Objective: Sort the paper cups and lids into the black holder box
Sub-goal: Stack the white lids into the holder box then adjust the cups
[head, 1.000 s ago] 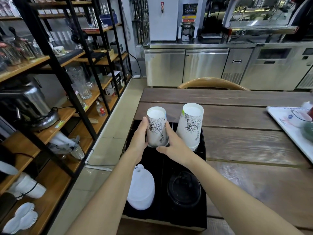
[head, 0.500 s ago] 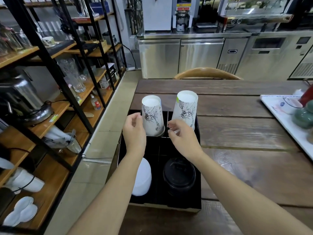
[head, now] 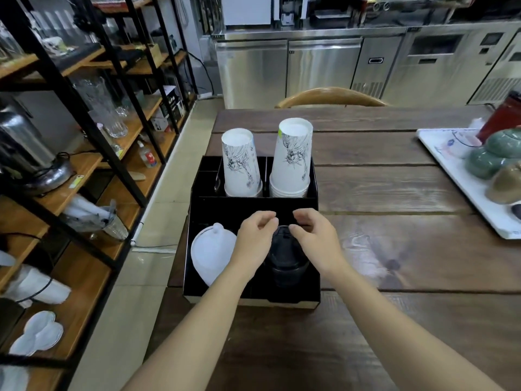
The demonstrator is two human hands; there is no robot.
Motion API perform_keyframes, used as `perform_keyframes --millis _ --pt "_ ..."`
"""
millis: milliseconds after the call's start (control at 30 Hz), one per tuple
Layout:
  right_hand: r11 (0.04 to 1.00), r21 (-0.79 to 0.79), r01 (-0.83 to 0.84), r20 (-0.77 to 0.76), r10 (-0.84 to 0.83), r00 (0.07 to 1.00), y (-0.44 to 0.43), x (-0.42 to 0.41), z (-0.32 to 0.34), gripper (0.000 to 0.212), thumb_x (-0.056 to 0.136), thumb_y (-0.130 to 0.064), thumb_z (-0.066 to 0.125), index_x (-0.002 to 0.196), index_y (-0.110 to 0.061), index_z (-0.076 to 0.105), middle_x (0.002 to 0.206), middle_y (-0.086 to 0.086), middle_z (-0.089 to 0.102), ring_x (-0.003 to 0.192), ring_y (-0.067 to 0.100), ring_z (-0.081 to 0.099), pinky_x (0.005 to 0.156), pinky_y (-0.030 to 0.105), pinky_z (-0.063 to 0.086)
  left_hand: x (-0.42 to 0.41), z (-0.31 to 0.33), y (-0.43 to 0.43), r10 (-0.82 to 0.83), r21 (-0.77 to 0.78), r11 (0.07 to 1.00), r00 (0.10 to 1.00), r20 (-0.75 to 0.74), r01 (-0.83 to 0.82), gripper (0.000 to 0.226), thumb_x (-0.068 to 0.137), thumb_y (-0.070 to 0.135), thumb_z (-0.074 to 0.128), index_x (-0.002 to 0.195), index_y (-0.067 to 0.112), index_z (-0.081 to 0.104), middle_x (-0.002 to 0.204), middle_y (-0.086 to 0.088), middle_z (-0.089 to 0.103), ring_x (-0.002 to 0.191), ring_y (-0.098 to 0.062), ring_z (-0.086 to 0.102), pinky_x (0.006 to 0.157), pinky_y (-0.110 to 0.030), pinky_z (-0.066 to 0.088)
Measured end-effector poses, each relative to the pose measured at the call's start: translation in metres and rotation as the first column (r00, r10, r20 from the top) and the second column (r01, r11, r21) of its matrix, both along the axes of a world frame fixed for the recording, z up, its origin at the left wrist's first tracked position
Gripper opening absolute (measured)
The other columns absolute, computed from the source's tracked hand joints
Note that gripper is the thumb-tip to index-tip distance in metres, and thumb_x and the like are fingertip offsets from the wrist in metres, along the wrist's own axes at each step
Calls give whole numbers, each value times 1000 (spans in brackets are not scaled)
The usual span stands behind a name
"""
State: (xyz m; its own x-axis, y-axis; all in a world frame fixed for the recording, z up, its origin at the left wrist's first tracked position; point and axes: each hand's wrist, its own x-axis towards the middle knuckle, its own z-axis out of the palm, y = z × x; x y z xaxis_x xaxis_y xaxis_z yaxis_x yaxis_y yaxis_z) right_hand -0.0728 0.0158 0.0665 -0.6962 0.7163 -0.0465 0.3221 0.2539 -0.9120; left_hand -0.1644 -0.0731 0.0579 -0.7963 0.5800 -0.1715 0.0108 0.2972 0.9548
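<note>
Both hands are held over the black lids (head: 284, 258) in the box's (head: 197, 193) near right compartment; the left hand (head: 255, 238) and right hand (head: 315, 238) are loosely curled, fingertips almost meeting, and whether a lid is pinched cannot be told. White lids (head: 210, 252) are stacked in the near left compartment. Two inverted cup stacks (head: 241, 162) (head: 293, 156) are stood in the far compartments. The box is set at the table's (head: 394, 249) left edge; open boards are seen between it and a tray (head: 439, 153).
</note>
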Motion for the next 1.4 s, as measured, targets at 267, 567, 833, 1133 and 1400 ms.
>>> perform_keyframes --millis 267,567,833,1133,1400 --pt "999 -16 -47 136 49 990 -11 17 -13 53 90 -20 56 140 -9 39 140 8 49 129 22 45 107 34 39 17 -12 -5 -6 -113 994 999 53 12 34 93 26 49 126 19 55 124 -1 60 113 -18 56 99 -39 48" --pt "998 -39 -46 197 53 979 -19 23 -11 37 97 -23 45 131 -8 44 127 10 57 113 24 53 83 27 40 30 -14 -7 44 -120 992 992 121 -29 38 98 33 40 131 16 46 123 -4 57 109 -19 56 90 -31 47" --pt "975 -109 -192 298 216 930 -2 10 -5 43 100 -18 38 142 -9 33 141 12 47 123 23 47 92 27 37 39 -19 -9 134 -143 982 986 95 -120 38 98 34 38 128 12 42 121 -5 56 104 -19 53 82 -29 42" --pt "970 -86 -226 348 242 906 -1 13 -3 42 100 -22 36 140 -8 33 140 14 48 127 29 45 90 28 34 37 -16 -1 113 -185 978 991 67 -99 36 100 29 31 130 12 42 118 -5 53 100 -16 49 81 -28 37" --pt "968 -54 -244 351 247 903 -1 15 -1 41 100 -24 38 137 -7 35 136 16 51 121 28 49 88 29 38 32 -19 -6 11 -233 972 1000 -29 -18 37 99 33 31 128 13 44 124 -8 56 108 -21 53 92 -35 45"
